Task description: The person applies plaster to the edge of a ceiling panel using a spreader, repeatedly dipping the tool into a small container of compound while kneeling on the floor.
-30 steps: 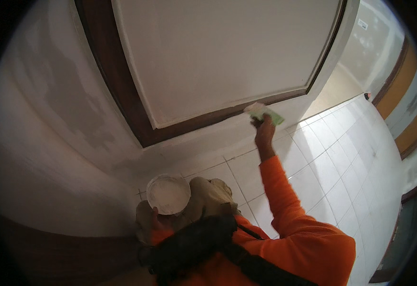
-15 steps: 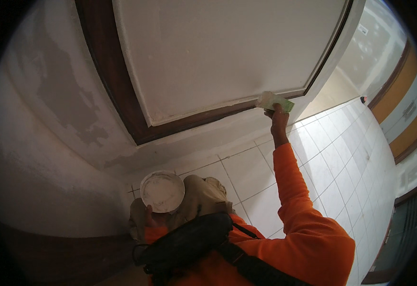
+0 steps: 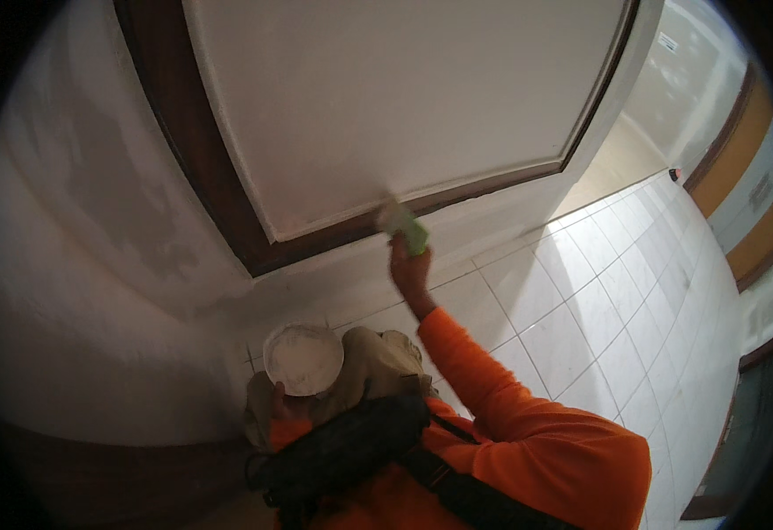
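At lower left of centre, the left hand (image 3: 282, 405) curls around the underside of a round white tub (image 3: 303, 359) of filler, held against the knee. Right of it, mid-frame, the right hand (image 3: 409, 269) is closed on a green-handled putty knife (image 3: 401, 226), its blurred blade touching the door's (image 3: 404, 97) lower edge by the dark wooden frame (image 3: 194, 168).

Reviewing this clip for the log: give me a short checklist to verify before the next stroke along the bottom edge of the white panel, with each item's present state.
1. Right hand grips the green scraper: ok.
2. Scraper meets the white panel at its lower edge: ok.
3. Left hand supports the round white tub: ok.
4. Tub sits level: cannot tell.
5. Filler on the blade: cannot tell, blurred.
6. Dark frame free of smears: cannot tell.
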`<state>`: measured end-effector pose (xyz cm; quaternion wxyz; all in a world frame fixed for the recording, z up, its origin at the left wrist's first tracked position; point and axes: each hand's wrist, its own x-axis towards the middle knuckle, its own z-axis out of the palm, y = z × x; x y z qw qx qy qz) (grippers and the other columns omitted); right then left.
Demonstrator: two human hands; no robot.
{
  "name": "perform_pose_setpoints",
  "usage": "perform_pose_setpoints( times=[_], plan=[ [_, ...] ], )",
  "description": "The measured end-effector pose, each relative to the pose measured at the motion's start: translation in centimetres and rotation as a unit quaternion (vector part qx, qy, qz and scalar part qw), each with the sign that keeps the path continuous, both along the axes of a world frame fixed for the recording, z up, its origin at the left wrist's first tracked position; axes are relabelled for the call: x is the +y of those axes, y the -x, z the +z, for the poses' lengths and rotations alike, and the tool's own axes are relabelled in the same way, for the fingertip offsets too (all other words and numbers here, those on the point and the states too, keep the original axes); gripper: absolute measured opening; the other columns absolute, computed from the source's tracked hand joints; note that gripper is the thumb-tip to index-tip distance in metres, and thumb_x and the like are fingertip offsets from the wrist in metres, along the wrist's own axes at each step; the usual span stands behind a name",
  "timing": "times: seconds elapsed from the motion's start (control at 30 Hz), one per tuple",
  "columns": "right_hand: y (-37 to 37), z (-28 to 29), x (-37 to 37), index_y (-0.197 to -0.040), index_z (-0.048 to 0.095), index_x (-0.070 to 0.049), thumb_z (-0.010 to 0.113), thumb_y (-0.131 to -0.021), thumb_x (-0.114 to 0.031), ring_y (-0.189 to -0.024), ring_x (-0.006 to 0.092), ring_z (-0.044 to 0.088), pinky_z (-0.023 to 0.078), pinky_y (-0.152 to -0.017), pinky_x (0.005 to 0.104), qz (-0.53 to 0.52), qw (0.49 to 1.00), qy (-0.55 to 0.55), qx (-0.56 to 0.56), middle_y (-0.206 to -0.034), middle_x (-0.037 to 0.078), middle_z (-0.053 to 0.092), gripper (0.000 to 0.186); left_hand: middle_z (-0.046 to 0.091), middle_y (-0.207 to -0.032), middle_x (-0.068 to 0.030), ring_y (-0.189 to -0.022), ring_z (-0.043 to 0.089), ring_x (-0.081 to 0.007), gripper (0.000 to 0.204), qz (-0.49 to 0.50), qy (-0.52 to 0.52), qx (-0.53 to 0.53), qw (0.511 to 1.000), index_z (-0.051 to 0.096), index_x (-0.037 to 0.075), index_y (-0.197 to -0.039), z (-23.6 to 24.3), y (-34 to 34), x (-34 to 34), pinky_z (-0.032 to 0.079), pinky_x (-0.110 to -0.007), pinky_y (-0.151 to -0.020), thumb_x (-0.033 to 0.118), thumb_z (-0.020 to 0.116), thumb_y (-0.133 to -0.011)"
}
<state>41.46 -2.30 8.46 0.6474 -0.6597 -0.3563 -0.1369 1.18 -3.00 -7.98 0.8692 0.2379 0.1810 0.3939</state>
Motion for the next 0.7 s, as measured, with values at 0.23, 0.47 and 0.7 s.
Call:
perform_pose_setpoints(
  times=[0.23, 0.47, 0.7],
  plan=[
    [3.9, 4.2, -3.4, -0.113, 0.055, -0.001, 0.055, -0.093, -0.013, -0.097, 0.03, 0.064, 0.055, -0.083, 0.0428, 0.309, 0.78, -0.285, 0.464, -0.109, 0.013, 0.062, 0.023, 0.03, -0.154, -0.0113, -0.139, 0.034, -0.0295, 0.073, -0.022, -0.013, 0.027, 0.999, 0.025, 0.013, -0.151, 2.8, -1.3, 0.8, 0.033, -0.044, -0.115, 0.037, 0.063, -0.093],
    [-21.3, 1.9, -16.1, -0.111, 0.052, 0.001, 0.052, -0.097, -0.027, -0.095, 0.0332, 0.063, 0.057, -0.084, 0.048, 0.083, 0.93, -0.176, 0.313, -0.108, 0.019, 0.058, 0.031, 0.032, -0.153, -0.0122, -0.137, 0.036, -0.0294, 0.073, -0.002, -0.242, 0.232, 0.942, 0.028, 0.013, -0.149, -1.9, -0.7, 1.6, 0.035, -0.043, -0.113, 0.035, 0.065, -0.091],
    [-36.9, 13.7, -21.1, -0.1, 0.052, 0.01, 0.039, -0.097, -0.022, -0.086, 0.0325, 0.069, 0.062, -0.078, 0.0407, 0.051, 0.976, -0.019, 0.211, -0.101, 0.026, 0.063, 0.034, 0.026, -0.157, -0.0109, -0.141, 0.028, -0.0277, 0.073, -0.028, -0.271, 0.308, 0.912, 0.022, 0.015, -0.152, -4.4, -5.1, 0.4, 0.03, -0.044, -0.115, 0.046, 0.054, -0.094]
  ],
)
